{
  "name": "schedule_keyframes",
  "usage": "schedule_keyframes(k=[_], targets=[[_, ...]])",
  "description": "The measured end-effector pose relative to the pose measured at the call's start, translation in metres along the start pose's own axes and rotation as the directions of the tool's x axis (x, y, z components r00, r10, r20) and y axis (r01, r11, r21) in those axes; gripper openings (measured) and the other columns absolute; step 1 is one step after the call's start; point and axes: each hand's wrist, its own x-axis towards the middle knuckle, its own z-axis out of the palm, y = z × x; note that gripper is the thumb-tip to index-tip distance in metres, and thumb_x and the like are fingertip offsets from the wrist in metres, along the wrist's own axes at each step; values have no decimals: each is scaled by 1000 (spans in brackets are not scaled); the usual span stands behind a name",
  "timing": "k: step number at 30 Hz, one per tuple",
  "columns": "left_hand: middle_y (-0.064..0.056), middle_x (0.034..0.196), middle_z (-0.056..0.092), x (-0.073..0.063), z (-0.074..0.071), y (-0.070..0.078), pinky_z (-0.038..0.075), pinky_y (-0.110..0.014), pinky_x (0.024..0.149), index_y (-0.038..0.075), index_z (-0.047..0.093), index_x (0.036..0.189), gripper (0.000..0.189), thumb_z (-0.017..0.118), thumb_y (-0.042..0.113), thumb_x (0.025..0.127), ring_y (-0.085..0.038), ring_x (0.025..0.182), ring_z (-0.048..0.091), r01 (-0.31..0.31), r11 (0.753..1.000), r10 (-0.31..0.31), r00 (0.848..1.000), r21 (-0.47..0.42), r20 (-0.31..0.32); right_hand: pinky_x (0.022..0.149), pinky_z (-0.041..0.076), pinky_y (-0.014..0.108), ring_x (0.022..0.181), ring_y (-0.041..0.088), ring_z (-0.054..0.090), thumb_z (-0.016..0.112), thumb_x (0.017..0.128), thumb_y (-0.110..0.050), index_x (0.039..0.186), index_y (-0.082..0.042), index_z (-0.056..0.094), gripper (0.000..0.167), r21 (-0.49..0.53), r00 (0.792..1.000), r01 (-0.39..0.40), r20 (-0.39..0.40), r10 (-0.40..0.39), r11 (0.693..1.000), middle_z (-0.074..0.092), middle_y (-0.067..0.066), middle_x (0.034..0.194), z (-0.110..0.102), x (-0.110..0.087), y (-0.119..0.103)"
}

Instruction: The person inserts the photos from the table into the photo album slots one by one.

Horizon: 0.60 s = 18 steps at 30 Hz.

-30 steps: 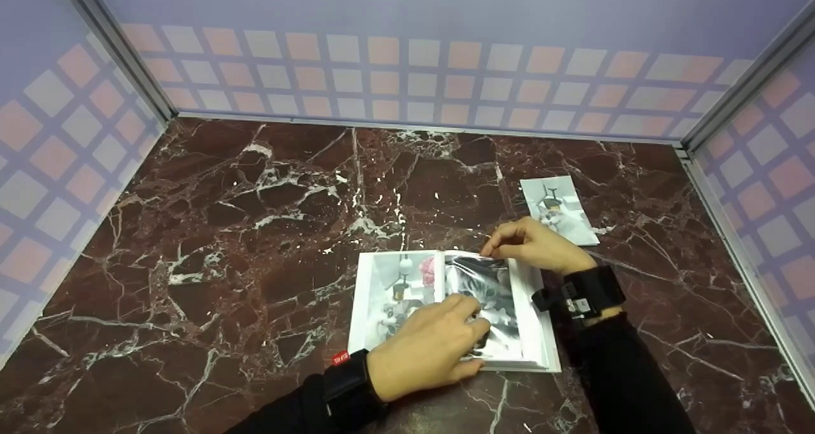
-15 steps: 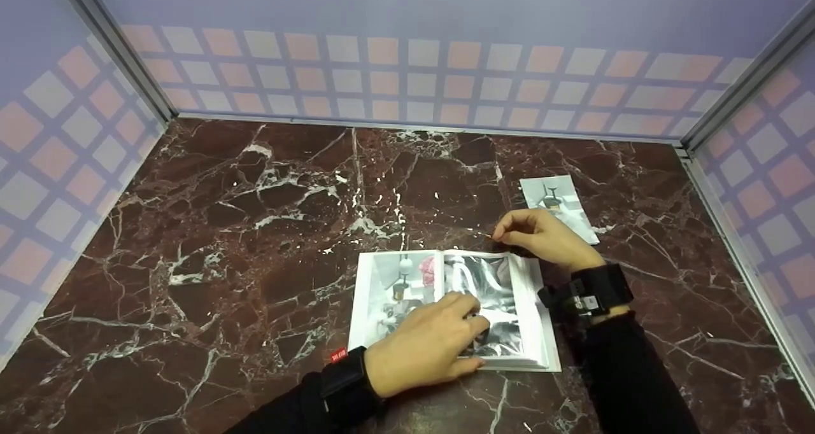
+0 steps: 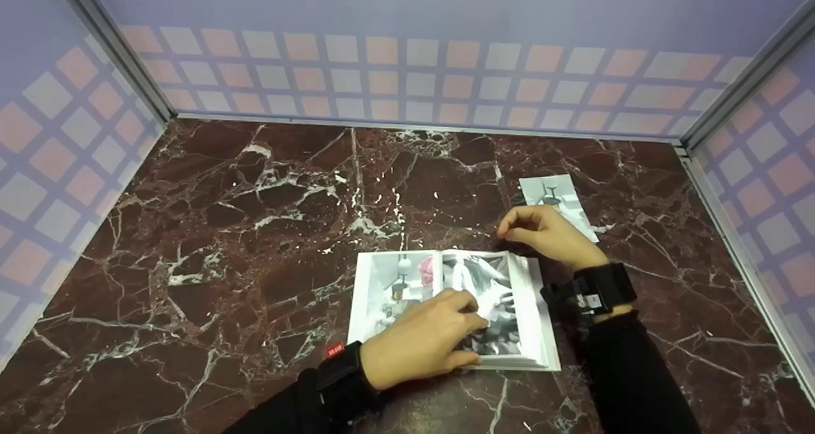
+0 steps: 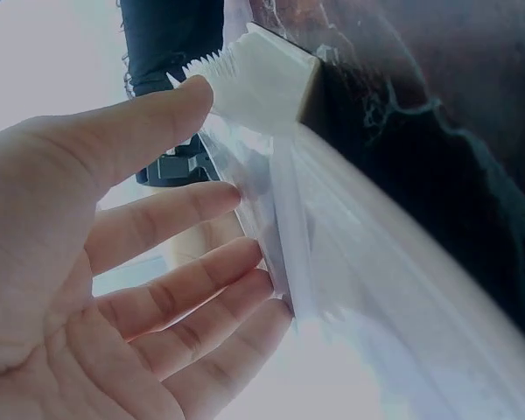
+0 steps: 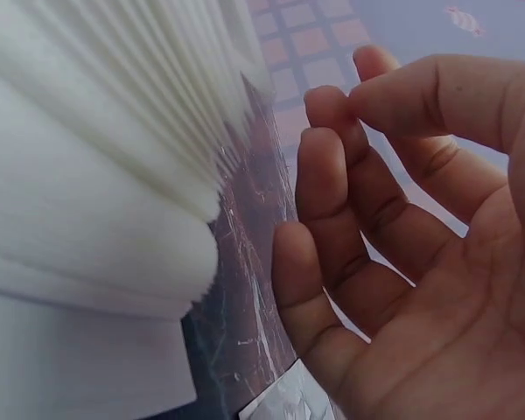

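Note:
An open photo album (image 3: 538, 307) lies on the dark marble table; its page edges (image 5: 114, 192) fan out in the right wrist view. On its left page is a picture (image 3: 401, 278) with a lamp and a pink flower. A shiny clear sleeve (image 3: 506, 338) covers the right page. My left hand (image 3: 423, 338) rests across the album's middle, its fingertips touching the sleeve. Beyond the album's top right corner, my right hand (image 3: 551, 237) hovers with loosely bent fingers, thumb close to the fingertips, holding nothing visible. Partly behind that hand lies a loose photo (image 3: 549, 189).
A pale wall (image 3: 420, 84) with pink and white squares closes off the back, and similar panels (image 3: 51, 147) stand at both sides. The veined marble table (image 3: 255, 217) extends around the album.
My right hand has come off the album's top edge, moving up and right toward the loose photo. Reflections on the sleeve have shifted. The left hand stays nearly in place.

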Motion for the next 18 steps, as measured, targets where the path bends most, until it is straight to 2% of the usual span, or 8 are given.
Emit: schedule_keyframes(k=[4,7,10,15,18], targets=[[-1,120,71,0,0,1,59,-22,85,17,79,123,39,83,42,93,-13,102,64,4,1000,-4,1000,12,-12,93,59,21,103,22,73,69,100,-3,104,1,74,8,1,1000,-6,1,6,1000,76,20,112,0,1,0],[1,114,70,-1,1,4,58,-20,78,17,79,121,36,80,42,95,-12,98,63,-6,998,9,999,64,-40,93,59,21,102,18,73,69,100,-3,104,1,74,8,-3,1000,-4,-1,4,1000,75,21,113,0,1,0],[2,109,70,-1,3,6,59,-19,74,17,77,118,33,77,42,96,-12,97,64,-35,991,47,995,132,-83,91,59,21,100,17,73,69,100,-3,104,1,74,8,-9,1000,5,-6,-5,1000,75,21,113,0,1,0],[4,104,71,0,8,9,59,-19,72,18,76,112,27,75,38,96,-11,94,66,-79,977,111,981,197,-158,89,60,23,99,19,73,69,99,-1,104,1,74,8,-11,999,18,-31,-19,1000,76,19,112,-1,1,0],[5,101,73,2,11,13,58,-18,67,18,74,107,21,75,36,95,-9,87,65,-88,969,139,965,229,-220,87,61,26,98,22,75,69,99,0,105,1,74,8,-8,998,21,-62,-22,1000,77,20,111,-2,1,0]])
